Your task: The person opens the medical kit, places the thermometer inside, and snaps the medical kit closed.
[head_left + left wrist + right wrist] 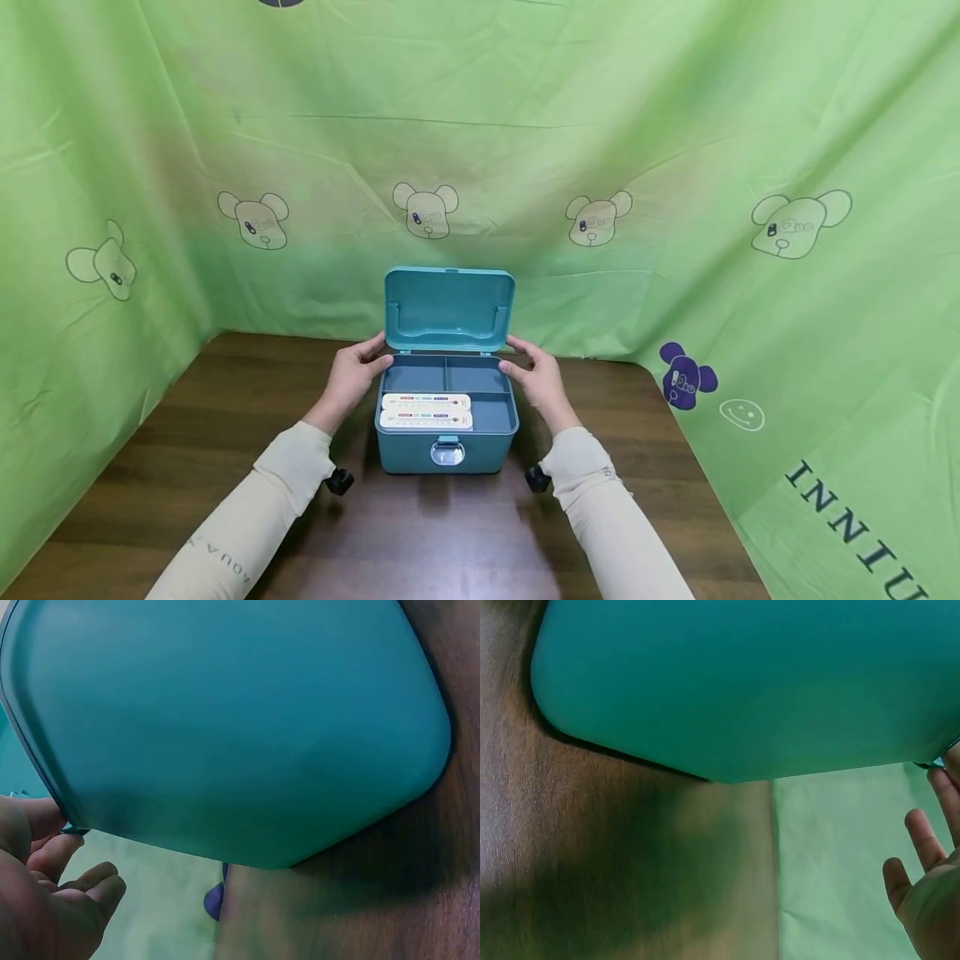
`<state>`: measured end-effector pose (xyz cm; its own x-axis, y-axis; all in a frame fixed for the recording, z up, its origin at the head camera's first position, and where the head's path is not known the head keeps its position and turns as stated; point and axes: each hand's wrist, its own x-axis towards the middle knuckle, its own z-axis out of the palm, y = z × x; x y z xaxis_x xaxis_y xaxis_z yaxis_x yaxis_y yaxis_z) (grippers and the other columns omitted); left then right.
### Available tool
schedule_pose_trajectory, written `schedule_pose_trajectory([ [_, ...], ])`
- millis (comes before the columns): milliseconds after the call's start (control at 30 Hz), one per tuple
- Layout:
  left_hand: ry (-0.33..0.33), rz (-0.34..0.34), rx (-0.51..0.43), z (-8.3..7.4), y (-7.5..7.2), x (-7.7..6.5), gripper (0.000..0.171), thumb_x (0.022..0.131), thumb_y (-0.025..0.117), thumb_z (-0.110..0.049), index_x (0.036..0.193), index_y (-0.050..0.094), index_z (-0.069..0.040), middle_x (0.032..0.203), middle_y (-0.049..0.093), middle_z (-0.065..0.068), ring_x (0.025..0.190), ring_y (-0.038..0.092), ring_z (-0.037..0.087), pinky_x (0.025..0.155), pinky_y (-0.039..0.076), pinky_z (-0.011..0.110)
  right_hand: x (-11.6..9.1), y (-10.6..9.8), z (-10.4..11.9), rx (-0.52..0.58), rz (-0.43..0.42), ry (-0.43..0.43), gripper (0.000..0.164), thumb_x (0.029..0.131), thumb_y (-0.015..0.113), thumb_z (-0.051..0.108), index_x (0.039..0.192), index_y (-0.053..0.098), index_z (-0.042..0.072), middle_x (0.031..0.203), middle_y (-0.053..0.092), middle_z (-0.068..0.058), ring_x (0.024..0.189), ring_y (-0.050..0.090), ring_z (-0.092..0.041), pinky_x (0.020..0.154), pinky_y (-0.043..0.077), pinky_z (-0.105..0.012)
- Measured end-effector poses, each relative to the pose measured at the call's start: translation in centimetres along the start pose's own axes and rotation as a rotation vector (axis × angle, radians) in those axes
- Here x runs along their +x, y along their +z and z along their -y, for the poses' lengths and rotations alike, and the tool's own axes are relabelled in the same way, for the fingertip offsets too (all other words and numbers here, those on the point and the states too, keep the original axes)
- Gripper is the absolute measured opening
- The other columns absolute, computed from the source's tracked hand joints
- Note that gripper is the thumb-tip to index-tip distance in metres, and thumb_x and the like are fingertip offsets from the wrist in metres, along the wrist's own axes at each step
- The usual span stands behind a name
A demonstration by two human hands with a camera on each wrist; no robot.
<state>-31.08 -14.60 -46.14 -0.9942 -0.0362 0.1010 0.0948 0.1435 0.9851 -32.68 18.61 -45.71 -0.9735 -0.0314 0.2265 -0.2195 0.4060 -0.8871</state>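
Observation:
A teal storage box (480, 454) stands on the table with its hinged lid (450, 308) raised. Two flat white strips (426, 419) printed with small coloured marks lie side by side in its front left compartment. At the rear left corner, my left hand (352, 375) has its thumb at the rim and its fingers by the lid's lower edge. My right hand (542, 385) mirrors this at the rear right corner, thumb at the rim. Both wrist views show the box's side walls up close, with loosely extended fingers (924, 840) beside the rear corner in the right one.
A clear latch (447, 452) sits on the box's front. Brown wooden table (225, 433) surrounds the box. Behind and on both sides hangs a green curtain (510, 150) with printed bear heads, close behind the raised lid.

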Motion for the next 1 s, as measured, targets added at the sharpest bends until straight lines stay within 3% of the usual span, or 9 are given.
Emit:
schedule_pose_trajectory([
  [167, -0.004, -0.007, 0.057, -0.2, -0.5, -0.5, 0.059, 0.095, 0.076, -0.026, 0.148, 0.054, -0.013, 0.149, 0.055, 0.011, 0.140, 0.051, 0.027, 0.108, 0.049, 0.049, -0.4, -0.4, 0.1, -0.034, 0.020, -0.022, 0.051, 0.094, 0.078, 0.024, 0.141, 0.063, 0.011, 0.143, 0.061, -0.012, 0.139, 0.049, -0.031, 0.118, 0.036, -0.055],
  [300, 0.016, 0.035, 0.136, -0.8, -1.2, -1.0, 0.063, 0.095, 0.072, -0.047, 0.146, 0.057, -0.013, 0.149, 0.056, 0.009, 0.140, 0.051, 0.030, 0.110, 0.046, 0.054, -0.5, -1.0, 0.4, -0.003, 0.077, -0.030, 0.054, 0.098, 0.072, 0.035, 0.142, 0.060, 0.007, 0.144, 0.061, -0.015, 0.138, 0.052, -0.032, 0.115, 0.040, -0.052],
  [400, 0.044, 0.075, 0.199, -1.6, -1.7, -1.1, 0.065, 0.098, 0.063, -0.055, 0.143, 0.060, -0.008, 0.149, 0.056, 0.010, 0.142, 0.049, 0.031, 0.116, 0.041, 0.053, -0.6, -1.9, 1.2, 0.006, 0.135, -0.038, 0.058, 0.104, 0.060, 0.042, 0.144, 0.057, 0.002, 0.145, 0.059, -0.019, 0.140, 0.050, -0.035, 0.117, 0.039, -0.054],
  [500, 0.050, 0.127, 0.230, -2.8, -2.1, -1.4, 0.069, 0.103, 0.051, -0.059, 0.128, 0.069, 0.002, 0.143, 0.061, 0.015, 0.139, 0.051, 0.032, 0.117, 0.039, 0.055, -0.6, -2.8, 2.2, -0.021, 0.202, -0.055, 0.066, 0.109, 0.041, 0.052, 0.145, 0.055, -0.002, 0.147, 0.057, -0.022, 0.144, 0.045, -0.038, 0.121, 0.030, -0.057],
  [633, 0.073, 0.248, 0.222, -4.0, -2.7, -1.4, 0.080, 0.107, 0.031, -0.062, 0.137, 0.060, 0.007, 0.146, 0.057, 0.021, 0.141, 0.049, 0.035, 0.119, 0.036, 0.056, -0.7, -4.0, 3.7, -0.046, 0.308, -0.049, 0.082, 0.107, 0.020, 0.064, 0.145, 0.055, 0.001, 0.148, 0.055, -0.020, 0.146, 0.041, -0.039, 0.122, 0.024, -0.061],
  [667, 0.081, 0.287, 0.212, -4.2, -2.9, -1.3, 0.081, 0.107, 0.027, -0.062, 0.146, 0.052, 0.004, 0.149, 0.054, 0.021, 0.143, 0.047, 0.036, 0.120, 0.034, 0.055, -0.7, -4.3, 4.0, -0.045, 0.339, -0.040, 0.083, 0.107, 0.017, 0.065, 0.146, 0.055, 0.002, 0.149, 0.055, -0.019, 0.146, 0.041, -0.040, 0.122, 0.024, -0.062],
  [700, 0.088, 0.324, 0.205, -4.4, -3.0, -1.3, 0.080, 0.108, 0.023, -0.061, 0.153, 0.044, 0.001, 0.153, 0.049, 0.020, 0.145, 0.044, 0.036, 0.120, 0.033, 0.056, -0.7, -4.5, 4.2, -0.038, 0.366, -0.026, 0.085, 0.106, 0.016, 0.066, 0.147, 0.054, 0.002, 0.149, 0.054, -0.019, 0.146, 0.041, -0.039, 0.121, 0.024, -0.062],
  [833, 0.061, 0.433, 0.208, -5.1, -3.6, -1.2, 0.082, 0.107, 0.016, -0.064, 0.157, 0.038, -0.003, 0.157, 0.046, 0.017, 0.150, 0.037, 0.034, 0.123, 0.028, 0.055, -0.7, -5.4, 4.8, -0.016, 0.463, 0.042, 0.086, 0.104, 0.018, 0.069, 0.148, 0.053, 0.004, 0.151, 0.052, -0.018, 0.146, 0.040, -0.038, 0.121, 0.026, -0.061],
  [1000, -0.024, 0.496, 0.221, -5.9, -3.9, -1.2, 0.092, 0.101, 0.023, -0.075, 0.160, 0.033, -0.004, 0.161, 0.040, 0.015, 0.152, 0.032, 0.032, 0.124, 0.026, 0.054, -0.7, -6.2, 5.4, -0.007, 0.525, 0.100, 0.082, 0.105, 0.030, 0.066, 0.148, 0.050, -0.001, 0.153, 0.049, -0.022, 0.148, 0.036, -0.039, 0.122, 0.025, -0.060],
])
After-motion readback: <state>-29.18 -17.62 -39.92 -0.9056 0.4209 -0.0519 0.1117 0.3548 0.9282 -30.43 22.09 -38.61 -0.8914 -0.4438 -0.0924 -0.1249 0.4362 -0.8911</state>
